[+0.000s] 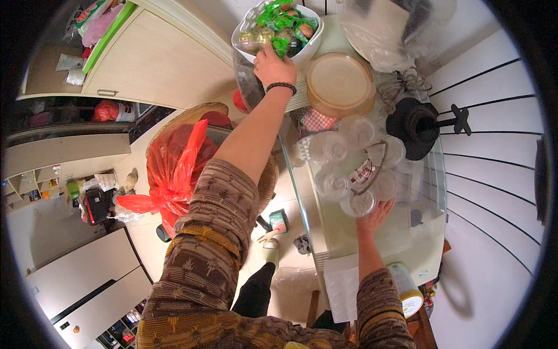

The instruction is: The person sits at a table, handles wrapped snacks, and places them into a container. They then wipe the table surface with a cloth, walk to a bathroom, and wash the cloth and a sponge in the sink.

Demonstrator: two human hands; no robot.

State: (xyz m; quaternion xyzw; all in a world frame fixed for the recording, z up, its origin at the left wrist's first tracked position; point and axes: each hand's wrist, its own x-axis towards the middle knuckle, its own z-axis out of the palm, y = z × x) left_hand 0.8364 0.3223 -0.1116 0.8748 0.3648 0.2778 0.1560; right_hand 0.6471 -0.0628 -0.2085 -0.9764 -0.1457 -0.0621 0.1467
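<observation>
My left hand [275, 70], with a dark bead bracelet at the wrist, reaches over the near rim of a white plastic basket [314, 47]. Its thumb and forefinger are around a small green-wrapped packet [280, 47]. Several more green-wrapped packets [279, 19] fill the basket, next to gold-coloured round pieces [261, 35] under clear plastic. My right hand [377, 217] is low over the glass-topped table [340, 237], against a clear cup [360, 204]; its grip is partly hidden. Several clear cups [331, 181] stand in a ring around a bead string [384, 152] and a small printed packet [364, 171].
A lidded amber bowl [340, 85] stands beyond the cups. At the table's right are a black stand [414, 128] and cables [403, 85]. A white tray [341, 290] and a lidded tub [405, 292] flank my right forearm. A red plastic bag [174, 170] sits left of the table.
</observation>
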